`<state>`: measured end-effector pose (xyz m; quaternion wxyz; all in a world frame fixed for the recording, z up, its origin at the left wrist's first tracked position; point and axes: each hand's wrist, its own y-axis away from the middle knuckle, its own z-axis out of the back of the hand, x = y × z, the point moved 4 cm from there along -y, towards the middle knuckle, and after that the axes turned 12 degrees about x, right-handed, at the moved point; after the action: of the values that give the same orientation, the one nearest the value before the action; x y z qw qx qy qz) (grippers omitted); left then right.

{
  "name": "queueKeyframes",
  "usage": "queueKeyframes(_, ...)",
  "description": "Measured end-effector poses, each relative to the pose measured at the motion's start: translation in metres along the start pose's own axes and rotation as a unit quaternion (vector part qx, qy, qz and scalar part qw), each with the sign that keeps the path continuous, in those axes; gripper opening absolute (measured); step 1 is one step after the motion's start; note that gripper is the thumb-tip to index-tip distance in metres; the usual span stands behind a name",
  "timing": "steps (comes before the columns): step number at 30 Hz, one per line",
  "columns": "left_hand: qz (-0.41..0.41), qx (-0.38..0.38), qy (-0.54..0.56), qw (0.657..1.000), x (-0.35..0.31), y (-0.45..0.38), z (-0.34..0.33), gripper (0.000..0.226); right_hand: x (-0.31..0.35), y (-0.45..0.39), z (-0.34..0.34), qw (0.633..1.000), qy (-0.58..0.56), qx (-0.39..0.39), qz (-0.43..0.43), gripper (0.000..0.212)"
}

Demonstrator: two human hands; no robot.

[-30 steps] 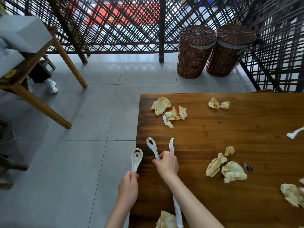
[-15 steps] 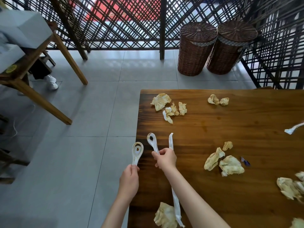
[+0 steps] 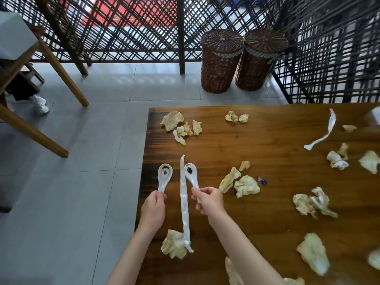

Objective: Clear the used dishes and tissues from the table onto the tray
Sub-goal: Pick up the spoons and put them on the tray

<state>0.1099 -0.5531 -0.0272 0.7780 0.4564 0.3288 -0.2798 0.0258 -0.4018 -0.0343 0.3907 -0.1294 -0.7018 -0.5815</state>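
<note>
Both hands hold white spoons at the table's (image 3: pixel 267 140) left edge. Left hand (image 3: pixel 153 210) curls its fingers round the handle of one spoon (image 3: pixel 164 175), whose stained bowl points to 12 o'clock and hangs just over the table edge. Right hand (image 3: pixel 208 199) pinches the handle of a second spoon (image 3: pixel 191 174) between thumb and fingers, its bowl tipped toward 11 o'clock with a dark smear inside. Between the two spoons lies a long white wrapper strip (image 3: pixel 184 204), running from 12 to 6 o'clock on the wood; its lower end rests against a crumpled tissue (image 3: pixel 173 243) at 6 o'clock of the left hand. At 3 o'clock of the right hand sit three more tissues (image 3: pixel 245 185), with a small blue scrap (image 3: pixel 262 180) just beside them. A cluster of tissues (image 3: pixel 172 120) lies at 12 o'clock near the far left corner, and a pair (image 3: pixel 236 117) lies at 1 o'clock by the far edge. Further tissues are scattered toward 3 and 4 o'clock, some blurred, and a second white strip (image 3: pixel 327 132) curls at 2 o'clock. No tray shows. Beyond the table, at 12 o'clock, two lidded wicker baskets (image 3: pixel 220 60) stand touching each other on the grey floor in front of a dark lattice screen (image 3: pixel 123 27). At 10 o'clock, well apart, stand wooden table legs (image 3: pixel 61 68) and a white shoe (image 3: pixel 41 103).
</note>
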Motion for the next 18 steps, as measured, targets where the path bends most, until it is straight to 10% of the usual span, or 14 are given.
queueKeyframes(18,-0.055,0.128,-0.014,0.990,-0.089,0.146,-0.301,0.033,-0.084,0.194,0.348,0.991,-0.065,-0.100,0.058,0.017)
